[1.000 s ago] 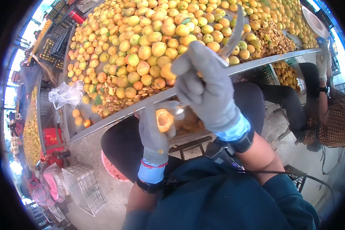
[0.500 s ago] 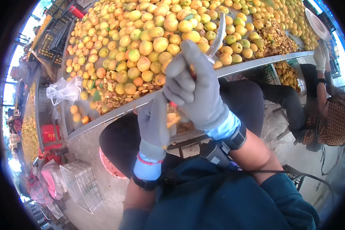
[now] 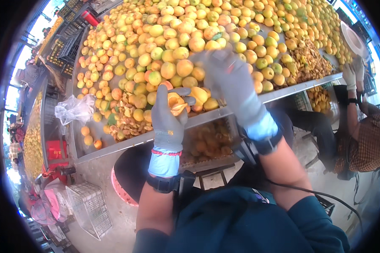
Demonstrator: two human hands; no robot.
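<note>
A: Left grip (image 3: 168, 120)?
B: Grasping an opened fruit (image 3: 177, 105), its orange inner flesh showing, over the near side of the bench (image 3: 283, 90).
A: Right grip (image 3: 233, 80)?
B: Blurred, over the fruit pile (image 3: 169, 44); I cannot tell whether it is clenched or holding anything.
A: Finding on handling?
B: Cradle the fruit lightly, as soft flesh would likely bruise; keep the thumb clear of the opening.
</note>
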